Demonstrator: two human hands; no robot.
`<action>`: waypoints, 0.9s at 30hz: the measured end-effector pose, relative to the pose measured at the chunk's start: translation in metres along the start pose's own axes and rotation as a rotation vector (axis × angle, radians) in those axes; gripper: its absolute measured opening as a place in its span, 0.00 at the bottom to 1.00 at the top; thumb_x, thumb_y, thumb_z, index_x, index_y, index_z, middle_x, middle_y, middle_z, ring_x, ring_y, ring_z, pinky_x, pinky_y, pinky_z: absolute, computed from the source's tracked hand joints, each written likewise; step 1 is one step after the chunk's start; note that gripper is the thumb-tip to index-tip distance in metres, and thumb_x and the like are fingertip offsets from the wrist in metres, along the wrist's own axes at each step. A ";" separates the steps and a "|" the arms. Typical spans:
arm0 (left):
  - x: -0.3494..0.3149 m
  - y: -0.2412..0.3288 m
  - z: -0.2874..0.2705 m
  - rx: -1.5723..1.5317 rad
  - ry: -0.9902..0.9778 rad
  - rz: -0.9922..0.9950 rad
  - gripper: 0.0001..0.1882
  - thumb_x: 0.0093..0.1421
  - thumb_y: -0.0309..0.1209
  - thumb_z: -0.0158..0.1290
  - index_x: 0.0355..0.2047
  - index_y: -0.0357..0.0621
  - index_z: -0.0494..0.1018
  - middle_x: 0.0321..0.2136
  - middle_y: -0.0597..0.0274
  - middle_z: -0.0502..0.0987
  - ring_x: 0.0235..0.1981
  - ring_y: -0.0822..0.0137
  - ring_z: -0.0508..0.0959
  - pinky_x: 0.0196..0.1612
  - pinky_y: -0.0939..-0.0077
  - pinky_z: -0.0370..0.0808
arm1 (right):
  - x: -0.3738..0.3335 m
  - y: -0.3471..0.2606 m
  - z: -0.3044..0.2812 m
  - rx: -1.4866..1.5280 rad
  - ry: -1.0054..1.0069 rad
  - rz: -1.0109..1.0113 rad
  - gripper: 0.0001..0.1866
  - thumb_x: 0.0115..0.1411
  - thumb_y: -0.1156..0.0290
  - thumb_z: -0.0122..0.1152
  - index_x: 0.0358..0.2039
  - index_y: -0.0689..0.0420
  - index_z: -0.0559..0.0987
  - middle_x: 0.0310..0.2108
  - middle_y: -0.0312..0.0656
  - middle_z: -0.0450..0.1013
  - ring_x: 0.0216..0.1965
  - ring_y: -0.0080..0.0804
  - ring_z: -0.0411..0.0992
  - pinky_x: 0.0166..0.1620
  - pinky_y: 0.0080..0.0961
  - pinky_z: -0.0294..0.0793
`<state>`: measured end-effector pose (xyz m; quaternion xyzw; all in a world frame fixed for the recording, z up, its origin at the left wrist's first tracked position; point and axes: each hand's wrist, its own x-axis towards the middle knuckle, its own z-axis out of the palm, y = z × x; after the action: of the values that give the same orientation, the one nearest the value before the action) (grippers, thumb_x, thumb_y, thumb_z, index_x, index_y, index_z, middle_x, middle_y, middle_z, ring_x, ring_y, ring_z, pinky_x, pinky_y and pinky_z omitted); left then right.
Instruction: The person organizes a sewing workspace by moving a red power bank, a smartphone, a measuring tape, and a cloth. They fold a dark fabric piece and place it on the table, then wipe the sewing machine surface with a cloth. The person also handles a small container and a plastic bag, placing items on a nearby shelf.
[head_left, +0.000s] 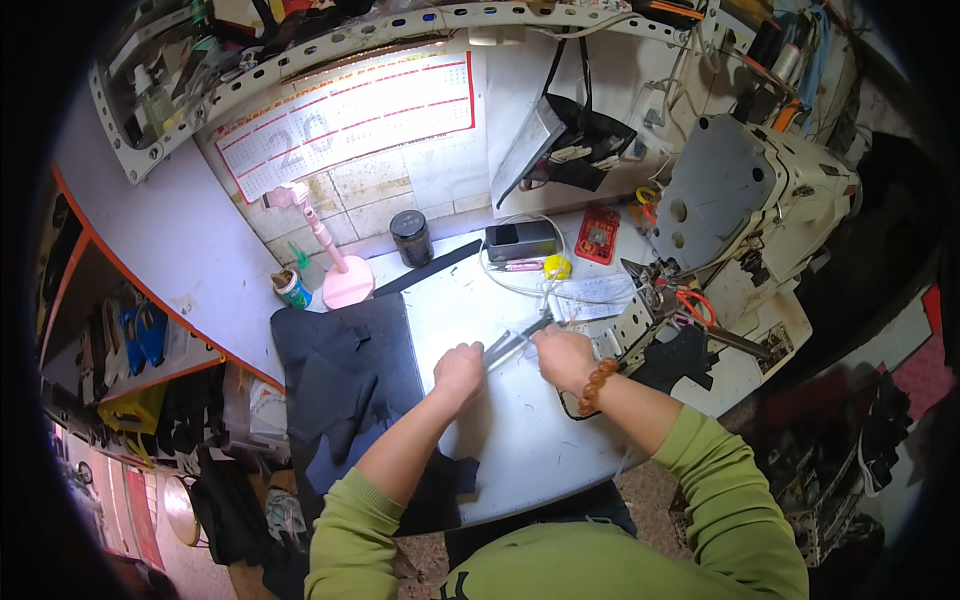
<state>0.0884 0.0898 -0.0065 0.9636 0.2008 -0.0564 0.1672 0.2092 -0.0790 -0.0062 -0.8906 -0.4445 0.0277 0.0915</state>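
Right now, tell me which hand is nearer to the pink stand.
Left. The left hand is in front and to the right of the pink stand; the right hand is farther off to the same side.

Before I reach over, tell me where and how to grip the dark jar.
Probably best: wrap the dark jar around its body, below the lid, since it stands upright and looks cylindrical. Come from its right, over the black strip, because the pink lamp stands close on its left.

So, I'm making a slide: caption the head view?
Left hand and right hand hold a slim grey item near a sewing machine.
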 end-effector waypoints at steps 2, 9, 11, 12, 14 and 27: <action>-0.010 -0.007 -0.010 0.046 0.121 0.037 0.11 0.58 0.23 0.45 0.42 0.38 0.67 0.37 0.42 0.75 0.38 0.42 0.79 0.42 0.51 0.76 | 0.001 0.012 -0.005 0.172 -0.038 0.136 0.07 0.53 0.74 0.52 0.32 0.62 0.74 0.31 0.52 0.76 0.37 0.53 0.76 0.41 0.45 0.74; -0.022 -0.016 -0.056 -0.031 0.252 -0.126 0.08 0.60 0.23 0.41 0.40 0.40 0.65 0.32 0.41 0.79 0.35 0.40 0.80 0.40 0.49 0.75 | 0.017 0.028 -0.006 0.280 -0.015 0.488 0.14 0.58 0.73 0.49 0.44 0.66 0.72 0.36 0.61 0.77 0.42 0.58 0.76 0.46 0.46 0.75; -0.022 -0.012 -0.062 -0.042 0.306 -0.101 0.07 0.61 0.24 0.41 0.39 0.40 0.65 0.31 0.40 0.79 0.36 0.39 0.80 0.40 0.48 0.74 | 0.024 0.031 -0.006 0.196 -0.109 0.494 0.18 0.60 0.74 0.47 0.50 0.67 0.69 0.39 0.61 0.77 0.44 0.55 0.76 0.47 0.45 0.76; -0.022 -0.011 -0.064 -0.042 0.325 -0.091 0.06 0.62 0.25 0.42 0.39 0.40 0.65 0.31 0.40 0.79 0.36 0.39 0.80 0.40 0.48 0.74 | 0.027 0.032 -0.006 0.171 -0.137 0.501 0.18 0.61 0.74 0.46 0.50 0.67 0.69 0.39 0.61 0.77 0.45 0.54 0.77 0.47 0.44 0.76; -0.019 -0.009 -0.064 -0.067 0.341 -0.093 0.10 0.64 0.33 0.47 0.39 0.39 0.66 0.33 0.41 0.79 0.36 0.39 0.79 0.39 0.49 0.74 | 0.034 0.034 -0.004 0.154 -0.146 0.544 0.15 0.62 0.73 0.44 0.46 0.65 0.75 0.42 0.58 0.77 0.46 0.50 0.77 0.48 0.42 0.77; -0.022 -0.010 -0.007 -1.474 0.158 -0.261 0.08 0.69 0.35 0.47 0.37 0.45 0.65 0.22 0.66 0.69 0.19 0.75 0.68 0.23 0.80 0.66 | 0.040 0.007 0.001 0.239 -0.118 0.668 0.19 0.63 0.74 0.43 0.52 0.67 0.72 0.50 0.58 0.73 0.50 0.52 0.75 0.51 0.41 0.76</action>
<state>0.0650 0.0928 0.0006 0.5715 0.3105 0.1425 0.7461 0.2392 -0.0508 -0.0067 -0.9666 -0.1271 0.1591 0.1554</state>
